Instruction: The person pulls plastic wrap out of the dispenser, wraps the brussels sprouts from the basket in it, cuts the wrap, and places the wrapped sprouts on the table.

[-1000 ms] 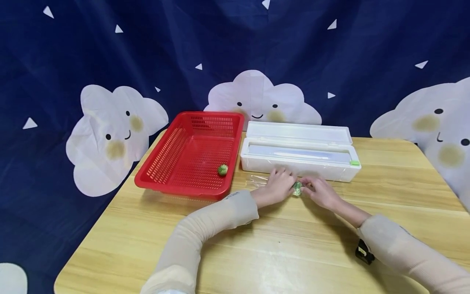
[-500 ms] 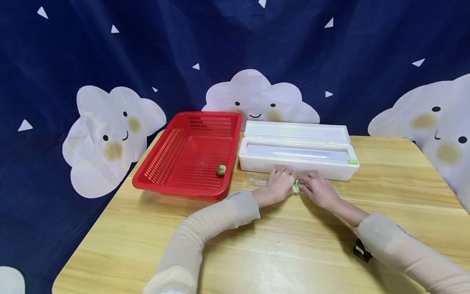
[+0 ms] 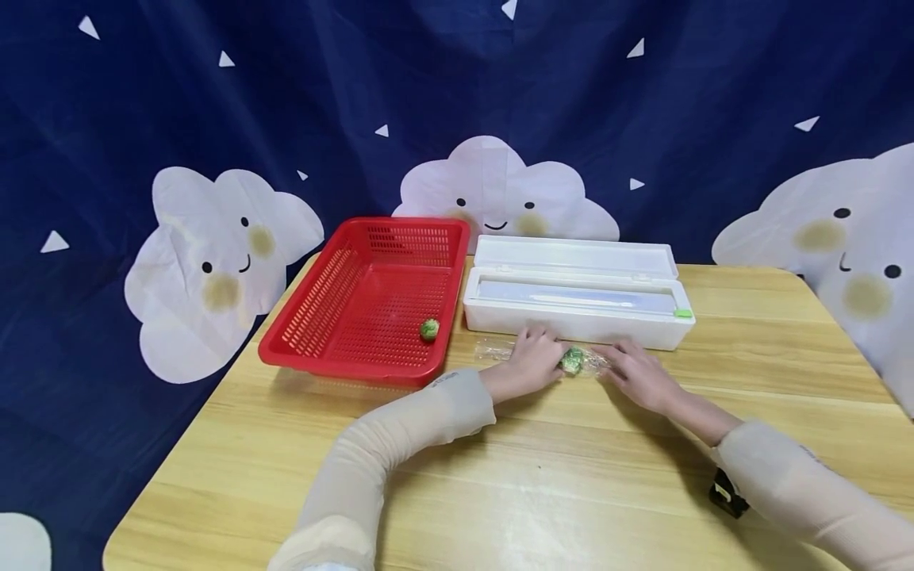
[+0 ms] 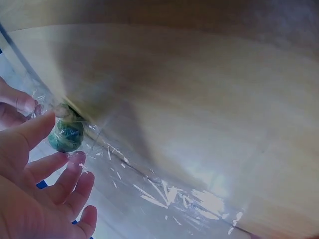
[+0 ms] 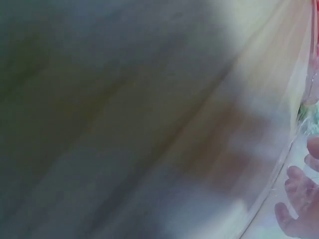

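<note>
Green vegetable (image 3: 573, 361), red basket (image 3: 357, 373), cloud-patterned navy backdrop (image 3: 321, 87)

In the right-wrist view, the right grip (image 5: 300, 196) was cut off at lower right; the bench (image 5: 134, 124) was blurred.

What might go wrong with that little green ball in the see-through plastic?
The clear plastic looks thin and crinkly, so it might tear if the right hand, which pinches one end, pulls hard. The green ball is round, so it might roll or slip if the left hand lets go. And the open white box sits just behind the hands, so knuckles might bump it.
</note>
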